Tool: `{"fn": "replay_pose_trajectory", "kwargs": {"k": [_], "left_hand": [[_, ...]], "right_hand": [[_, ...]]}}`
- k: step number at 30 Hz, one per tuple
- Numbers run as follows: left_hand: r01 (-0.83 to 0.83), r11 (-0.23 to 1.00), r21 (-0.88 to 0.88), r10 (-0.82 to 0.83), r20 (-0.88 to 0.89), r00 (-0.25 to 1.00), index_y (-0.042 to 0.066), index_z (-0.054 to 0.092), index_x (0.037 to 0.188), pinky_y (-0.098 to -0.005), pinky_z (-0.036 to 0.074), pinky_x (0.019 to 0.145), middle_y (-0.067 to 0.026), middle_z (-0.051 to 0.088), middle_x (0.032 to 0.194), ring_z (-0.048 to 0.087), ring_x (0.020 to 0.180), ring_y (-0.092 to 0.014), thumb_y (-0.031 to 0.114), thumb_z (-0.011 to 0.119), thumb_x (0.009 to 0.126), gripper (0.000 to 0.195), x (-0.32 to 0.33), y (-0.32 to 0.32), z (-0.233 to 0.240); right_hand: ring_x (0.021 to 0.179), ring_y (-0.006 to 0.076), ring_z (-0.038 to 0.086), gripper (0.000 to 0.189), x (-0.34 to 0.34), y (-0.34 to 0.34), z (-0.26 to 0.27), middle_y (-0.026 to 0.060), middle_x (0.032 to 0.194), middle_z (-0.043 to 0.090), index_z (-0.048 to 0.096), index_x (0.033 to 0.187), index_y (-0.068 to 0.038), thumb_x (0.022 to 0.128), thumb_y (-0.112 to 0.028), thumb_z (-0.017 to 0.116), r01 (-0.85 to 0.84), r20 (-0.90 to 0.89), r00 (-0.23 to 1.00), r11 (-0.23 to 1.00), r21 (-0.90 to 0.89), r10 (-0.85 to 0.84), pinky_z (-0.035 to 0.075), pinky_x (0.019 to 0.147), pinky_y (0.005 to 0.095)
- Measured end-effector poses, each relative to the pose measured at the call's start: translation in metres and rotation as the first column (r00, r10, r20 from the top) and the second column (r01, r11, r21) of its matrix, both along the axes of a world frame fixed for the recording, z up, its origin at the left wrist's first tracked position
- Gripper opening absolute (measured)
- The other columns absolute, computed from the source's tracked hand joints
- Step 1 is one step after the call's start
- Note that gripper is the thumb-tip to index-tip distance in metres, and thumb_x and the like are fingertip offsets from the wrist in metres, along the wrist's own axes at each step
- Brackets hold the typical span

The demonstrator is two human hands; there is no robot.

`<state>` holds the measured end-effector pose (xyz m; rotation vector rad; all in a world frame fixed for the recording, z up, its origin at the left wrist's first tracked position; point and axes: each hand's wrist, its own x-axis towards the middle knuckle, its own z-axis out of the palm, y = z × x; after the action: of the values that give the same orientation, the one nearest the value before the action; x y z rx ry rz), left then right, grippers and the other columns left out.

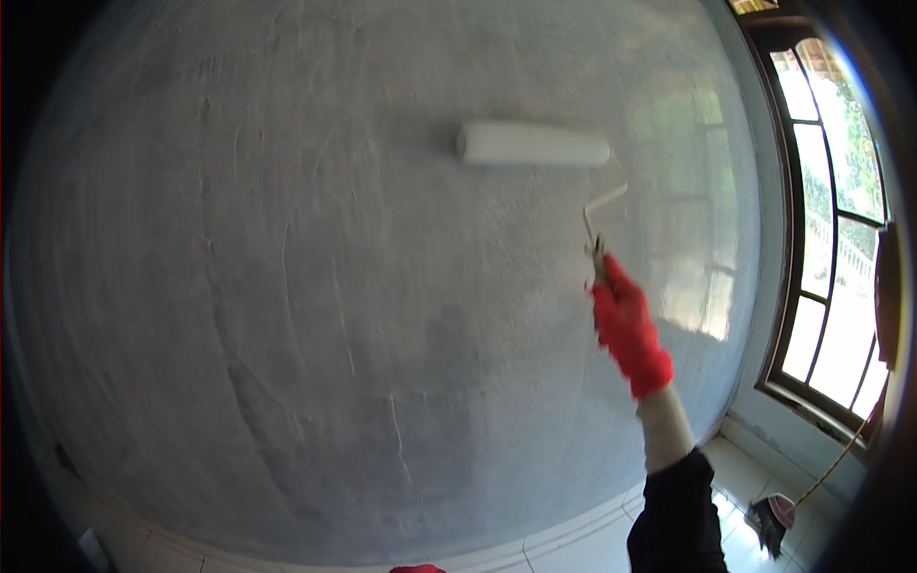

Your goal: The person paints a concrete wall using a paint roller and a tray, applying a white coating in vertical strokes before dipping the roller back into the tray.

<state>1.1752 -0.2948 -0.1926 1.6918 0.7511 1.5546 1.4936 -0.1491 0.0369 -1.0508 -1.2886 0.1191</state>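
My right hand, in a red glove, is closed around the handle of a paint roller, whose bent wire frame rises from the grip. The long white roller sleeve lies horizontally at the grey wall, above the hand, and is slightly blurred. Vertical streaks and thin pale cracks mark the wall, and its right part has a wet-looking shine with the window's reflection. Only a small red piece of my left hand shows at the bottom edge; its fingers are hidden.
A dark-framed window stands in the adjoining wall at the right. Below it, a broom with dark bristles and a thin handle rests on the white tiled floor. A pale object lies at the lower left.
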Motion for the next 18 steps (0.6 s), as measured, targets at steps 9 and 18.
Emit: {"fn": "replay_pose_trajectory", "kwargs": {"k": [9, 18], "left_hand": [[-0.099, 0.995, 0.002, 0.099, 0.002, 0.995, 0.000, 0.055, 0.108, -0.0351, 0.048, 0.082, -0.0126, 0.060, 0.098, 0.060, 0.088, -0.022, 0.013, 0.047, 0.096, 0.020, 0.001, 0.090, 0.109], [-0.180, 0.974, 0.135, 0.178, 0.022, 0.984, -0.001, 0.055, 0.111, -0.0341, 0.048, 0.082, -0.0126, 0.059, 0.099, 0.061, 0.088, -0.023, 0.018, 0.046, 0.096, 0.025, 0.008, 0.130, 0.169]], "right_hand": [[0.040, 0.0081, 0.042, 0.023, 0.023, 0.076, 0.358, -0.0006, 0.055, 0.045, 0.055, 0.094, -0.009, 0.090, -0.032, 0.056, -0.231, 0.273, 0.952, 0.912, 0.338, 0.140, 0.034, 0.036, 0.0252], [0.044, 0.0183, 0.047, 0.019, 0.002, 0.078, 0.445, 0.0048, 0.058, 0.046, 0.048, 0.081, -0.010, 0.090, -0.027, 0.049, -0.099, 0.145, 0.989, 0.882, 0.461, 0.035, 0.041, 0.039, 0.0318]]}}
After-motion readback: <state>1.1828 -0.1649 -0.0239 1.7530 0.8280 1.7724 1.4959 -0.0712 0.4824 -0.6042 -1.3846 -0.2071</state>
